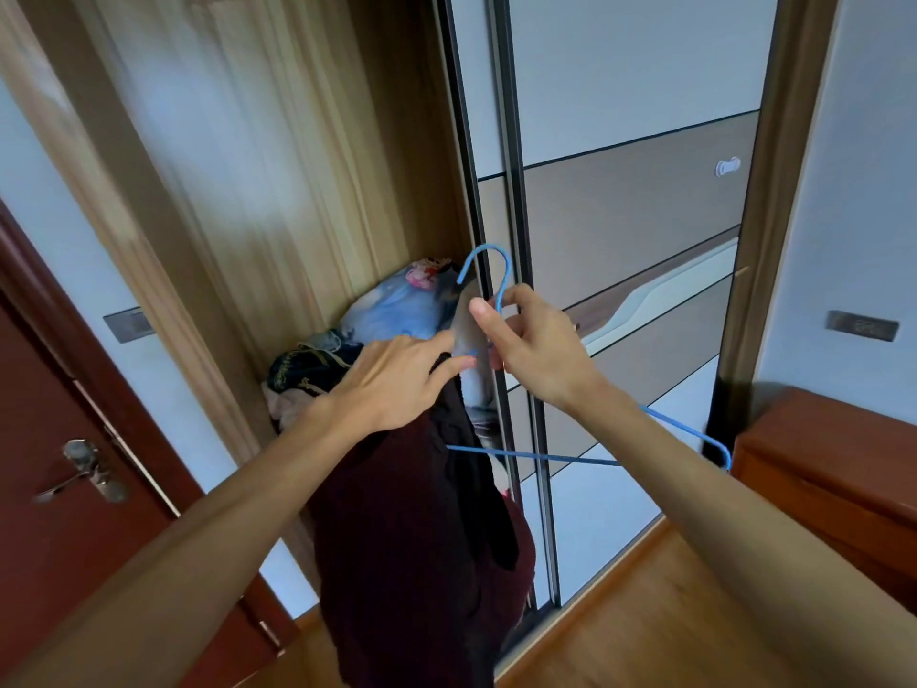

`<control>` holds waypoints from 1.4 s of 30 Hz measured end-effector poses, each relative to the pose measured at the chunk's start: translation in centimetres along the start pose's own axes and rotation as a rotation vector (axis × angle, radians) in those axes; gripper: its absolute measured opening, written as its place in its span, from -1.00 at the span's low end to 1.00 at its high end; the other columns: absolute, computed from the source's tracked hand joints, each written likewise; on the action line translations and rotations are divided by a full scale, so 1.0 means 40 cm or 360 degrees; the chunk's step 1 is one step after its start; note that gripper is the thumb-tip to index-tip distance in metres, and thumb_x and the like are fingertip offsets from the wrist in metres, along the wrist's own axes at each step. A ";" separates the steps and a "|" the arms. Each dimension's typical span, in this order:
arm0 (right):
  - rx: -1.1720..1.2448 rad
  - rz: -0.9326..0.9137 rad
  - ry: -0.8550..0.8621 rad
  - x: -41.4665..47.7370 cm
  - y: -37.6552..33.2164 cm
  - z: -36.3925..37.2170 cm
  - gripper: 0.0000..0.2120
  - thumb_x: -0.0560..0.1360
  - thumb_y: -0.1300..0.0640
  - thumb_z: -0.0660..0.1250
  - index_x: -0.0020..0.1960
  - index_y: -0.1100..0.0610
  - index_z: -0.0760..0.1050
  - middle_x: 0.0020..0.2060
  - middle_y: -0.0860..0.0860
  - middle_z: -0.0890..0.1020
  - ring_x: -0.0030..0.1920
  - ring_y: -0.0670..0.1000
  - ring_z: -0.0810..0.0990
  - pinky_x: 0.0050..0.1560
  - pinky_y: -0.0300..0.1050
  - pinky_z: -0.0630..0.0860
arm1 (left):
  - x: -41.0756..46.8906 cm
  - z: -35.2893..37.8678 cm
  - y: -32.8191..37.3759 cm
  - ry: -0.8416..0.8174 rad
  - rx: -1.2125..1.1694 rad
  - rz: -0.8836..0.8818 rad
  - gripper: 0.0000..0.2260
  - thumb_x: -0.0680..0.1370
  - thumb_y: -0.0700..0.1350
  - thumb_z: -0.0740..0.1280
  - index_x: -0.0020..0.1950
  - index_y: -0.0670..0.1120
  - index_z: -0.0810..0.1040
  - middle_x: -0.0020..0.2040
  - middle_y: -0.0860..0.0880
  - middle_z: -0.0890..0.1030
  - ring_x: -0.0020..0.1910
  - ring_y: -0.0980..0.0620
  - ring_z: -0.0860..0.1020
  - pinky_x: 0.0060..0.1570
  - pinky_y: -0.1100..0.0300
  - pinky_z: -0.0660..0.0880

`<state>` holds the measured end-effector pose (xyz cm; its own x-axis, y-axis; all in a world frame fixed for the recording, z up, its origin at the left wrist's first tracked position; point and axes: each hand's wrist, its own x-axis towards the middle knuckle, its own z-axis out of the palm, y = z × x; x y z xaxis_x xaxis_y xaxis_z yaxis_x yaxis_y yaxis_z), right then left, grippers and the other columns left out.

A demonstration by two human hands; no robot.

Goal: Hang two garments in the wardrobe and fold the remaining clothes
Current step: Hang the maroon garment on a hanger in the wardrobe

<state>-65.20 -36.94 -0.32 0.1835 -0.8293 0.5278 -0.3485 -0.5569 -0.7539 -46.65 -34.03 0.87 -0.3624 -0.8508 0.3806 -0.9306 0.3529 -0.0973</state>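
Blue hanger (533,456) is pinched just under its hook by the right hand's (536,345) curled fingers, seemingly to steady it, while the left hand (392,384) grips the maroon garment (412,528) hanging below its fingers, probably threading it on before the open wardrobe (278,166)

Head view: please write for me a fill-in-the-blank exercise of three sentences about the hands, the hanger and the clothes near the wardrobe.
1. The right hand pinches a wire hanger of ____ colour.
2. The left hand grips the dark maroon garment, which hangs ____ that hand.
3. The pile of clothes lies inside the open ____.

Missing words: blue; below; wardrobe.
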 end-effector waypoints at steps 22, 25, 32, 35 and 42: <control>-0.0157 0.1074 -0.0313 -0.282 0.521 0.116 -0.46 0.46 -0.09 0.49 0.29 0.14 0.38 0.10 0.04 0.55 0.18 0.11 0.54 0.08 -0.15 0.49 | 0.083 -0.009 -0.004 0.0396 -0.0080 0.0108 -0.62 0.67 0.13 0.04 -0.24 -0.07 0.29 -0.46 -0.02 0.38 -0.43 -0.14 0.42 -0.42 -0.03 0.37; -0.0096 0.0952 -0.0280 -0.237 0.522 0.093 -0.78 0.55 -0.02 0.39 0.00 0.13 0.46 -0.14 0.00 0.60 -0.08 0.08 0.58 -0.07 -0.08 0.54 | 0.059 -0.019 -0.037 0.0468 -0.0010 0.0073 -0.60 0.68 0.09 0.10 -0.21 -0.16 0.37 -0.42 -0.11 0.48 -0.37 -0.21 0.50 -0.41 0.01 0.37; 0.0135 0.0663 0.0040 0.009 0.321 -0.109 -0.88 0.53 0.17 0.41 -0.14 0.09 0.48 -0.29 -0.03 0.52 -0.23 0.00 0.50 -0.28 -0.32 0.38 | 0.001 -0.020 -0.107 0.0514 0.0175 0.0122 -0.62 0.64 0.12 0.04 -0.23 -0.09 0.36 -0.40 -0.03 0.46 -0.33 -0.19 0.52 -0.43 0.00 0.47; 0.0231 0.0498 0.0035 0.104 0.190 -0.203 -0.88 0.48 0.20 0.45 -0.19 0.13 0.52 -0.32 0.02 0.58 -0.33 -0.09 0.55 -0.27 -0.33 0.44 | -0.011 0.014 -0.124 0.0491 0.0298 0.0131 -0.63 0.65 0.11 0.02 -0.21 -0.07 0.39 -0.39 -0.02 0.50 -0.29 -0.15 0.54 -0.47 0.04 0.46; 0.0122 0.0534 -0.0587 0.139 -0.030 -0.387 -0.78 0.48 0.04 0.48 -0.17 0.20 0.66 -0.32 0.08 0.68 -0.37 0.00 0.63 -0.36 -0.23 0.55 | -0.012 0.057 -0.181 0.0492 0.0420 -0.0046 -0.64 0.63 0.10 0.03 -0.21 -0.06 0.43 -0.40 -0.06 0.56 -0.27 -0.18 0.59 -0.52 0.07 0.44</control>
<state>-77.99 -40.16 9.59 0.3907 -0.9162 0.0886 -0.3778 -0.2474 -0.8922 -39.86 -37.07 -0.70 -0.3406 -0.6873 0.6416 -0.9361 0.1842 -0.2997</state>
